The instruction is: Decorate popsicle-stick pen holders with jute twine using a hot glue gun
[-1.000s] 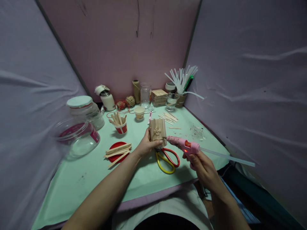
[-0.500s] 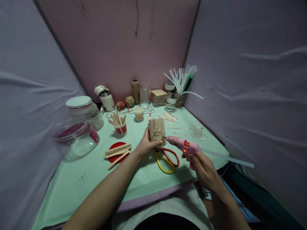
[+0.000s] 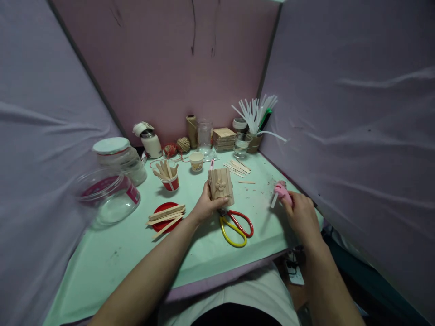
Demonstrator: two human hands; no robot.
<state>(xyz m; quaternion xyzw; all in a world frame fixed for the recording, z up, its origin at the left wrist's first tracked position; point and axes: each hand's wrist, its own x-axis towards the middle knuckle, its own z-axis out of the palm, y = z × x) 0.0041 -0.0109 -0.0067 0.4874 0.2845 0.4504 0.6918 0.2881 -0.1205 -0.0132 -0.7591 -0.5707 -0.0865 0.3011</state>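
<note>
Lilac drapes [image 3: 360,154] and a pink back wall [image 3: 152,68] were set around the smudged, pale-green tabletop [image 3: 102,262]. Near its right edge, a glue gun [image 3: 284,193] was wrapped in the right hand [image 3: 305,215]'s fingers; over its middle, a wooden piece [image 3: 220,184] was pinched in the left hand [image 3: 208,207]'s fingers.

No legible text; magenta label [image 3: 132,193] on clear tub [image 3: 117,209] unreadable.

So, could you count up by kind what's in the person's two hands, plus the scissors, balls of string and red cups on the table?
Wooden piece in the left hand: 1
Pink glue gun in the right hand: 1
Scissors: 1
Balls of string, red and tan: 2
Red cup of wooden sticks: 1
Total: 6
</note>
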